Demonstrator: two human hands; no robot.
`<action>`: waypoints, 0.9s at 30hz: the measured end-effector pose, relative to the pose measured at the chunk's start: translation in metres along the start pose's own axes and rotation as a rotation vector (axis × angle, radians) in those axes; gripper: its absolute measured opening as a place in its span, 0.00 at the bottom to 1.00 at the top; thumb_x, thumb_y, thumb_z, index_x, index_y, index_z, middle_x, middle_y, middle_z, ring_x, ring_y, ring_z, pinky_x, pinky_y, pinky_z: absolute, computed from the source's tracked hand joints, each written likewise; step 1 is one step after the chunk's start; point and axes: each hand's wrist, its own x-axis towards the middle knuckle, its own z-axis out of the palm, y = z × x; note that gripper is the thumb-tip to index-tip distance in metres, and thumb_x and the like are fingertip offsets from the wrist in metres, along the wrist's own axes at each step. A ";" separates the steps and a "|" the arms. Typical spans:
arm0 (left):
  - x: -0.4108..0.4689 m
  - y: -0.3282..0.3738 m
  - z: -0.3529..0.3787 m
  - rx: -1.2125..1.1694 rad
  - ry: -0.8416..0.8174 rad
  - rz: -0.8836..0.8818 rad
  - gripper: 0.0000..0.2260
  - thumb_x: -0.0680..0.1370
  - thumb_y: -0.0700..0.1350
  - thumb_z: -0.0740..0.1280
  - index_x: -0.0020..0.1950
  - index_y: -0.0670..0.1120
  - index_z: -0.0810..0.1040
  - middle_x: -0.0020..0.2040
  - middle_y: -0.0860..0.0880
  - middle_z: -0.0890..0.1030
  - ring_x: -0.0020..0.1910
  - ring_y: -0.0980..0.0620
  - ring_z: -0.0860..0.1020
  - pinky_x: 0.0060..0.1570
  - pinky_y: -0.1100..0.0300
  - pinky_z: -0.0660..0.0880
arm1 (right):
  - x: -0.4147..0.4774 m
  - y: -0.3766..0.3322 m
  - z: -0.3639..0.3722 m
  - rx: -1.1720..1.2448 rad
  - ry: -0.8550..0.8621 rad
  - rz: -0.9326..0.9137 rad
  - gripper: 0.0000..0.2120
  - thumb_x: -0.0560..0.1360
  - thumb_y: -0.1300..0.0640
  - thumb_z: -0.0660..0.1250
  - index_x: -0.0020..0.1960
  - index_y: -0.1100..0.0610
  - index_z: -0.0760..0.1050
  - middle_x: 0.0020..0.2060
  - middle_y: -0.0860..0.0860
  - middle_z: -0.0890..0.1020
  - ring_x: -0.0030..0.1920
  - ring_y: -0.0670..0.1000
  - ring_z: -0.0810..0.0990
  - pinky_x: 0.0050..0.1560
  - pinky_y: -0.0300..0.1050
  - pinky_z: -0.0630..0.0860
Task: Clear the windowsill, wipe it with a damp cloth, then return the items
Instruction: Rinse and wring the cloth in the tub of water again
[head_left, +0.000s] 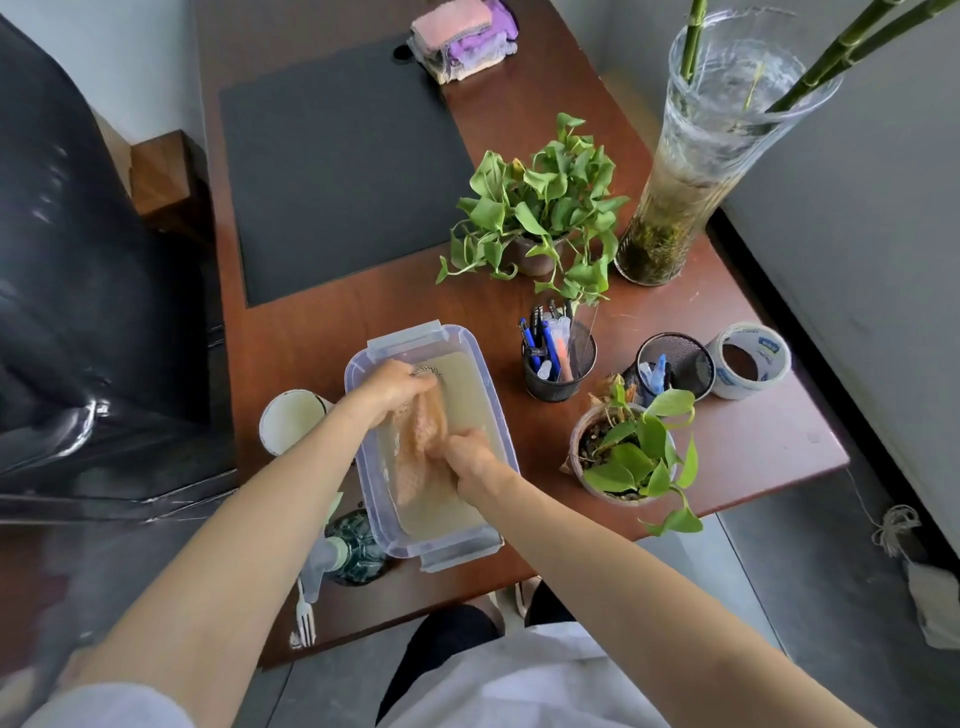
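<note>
A dark grey mat (337, 176) lies flat on the brown counter (322, 332). A stack of folded pink and purple cloths (462, 39) sits at its far right corner. A white cup (291, 421), a green bottle (358, 551) and a white fork (305, 618) occupy the near left edge. A black chair (78, 260) stands to the left.

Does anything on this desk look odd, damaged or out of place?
Yes. The small potted plant has withered brown leaves at its far side, and a white fork lies loose near the front edge of the desk.

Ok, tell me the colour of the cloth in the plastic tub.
The cloth is peach-pink; the head view shows it best.
</note>
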 end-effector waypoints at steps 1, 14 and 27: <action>-0.002 0.002 -0.005 0.000 -0.094 -0.020 0.15 0.77 0.45 0.68 0.62 0.43 0.74 0.53 0.47 0.78 0.54 0.47 0.76 0.47 0.59 0.71 | 0.001 0.002 0.002 0.037 -0.016 0.007 0.13 0.72 0.62 0.71 0.55 0.62 0.74 0.43 0.56 0.81 0.41 0.52 0.79 0.40 0.44 0.77; -0.006 -0.004 0.020 0.150 -0.127 -0.056 0.08 0.81 0.41 0.58 0.44 0.42 0.72 0.44 0.42 0.78 0.41 0.45 0.77 0.37 0.55 0.76 | -0.002 -0.008 0.001 0.111 0.079 0.021 0.23 0.77 0.40 0.62 0.59 0.59 0.71 0.55 0.55 0.79 0.55 0.56 0.78 0.59 0.51 0.74; -0.002 0.001 0.003 0.338 -0.218 0.116 0.08 0.79 0.39 0.58 0.44 0.43 0.76 0.46 0.44 0.79 0.44 0.47 0.76 0.45 0.54 0.74 | -0.029 -0.003 0.019 0.238 0.281 0.026 0.22 0.82 0.46 0.54 0.63 0.63 0.71 0.61 0.58 0.76 0.63 0.59 0.74 0.64 0.52 0.71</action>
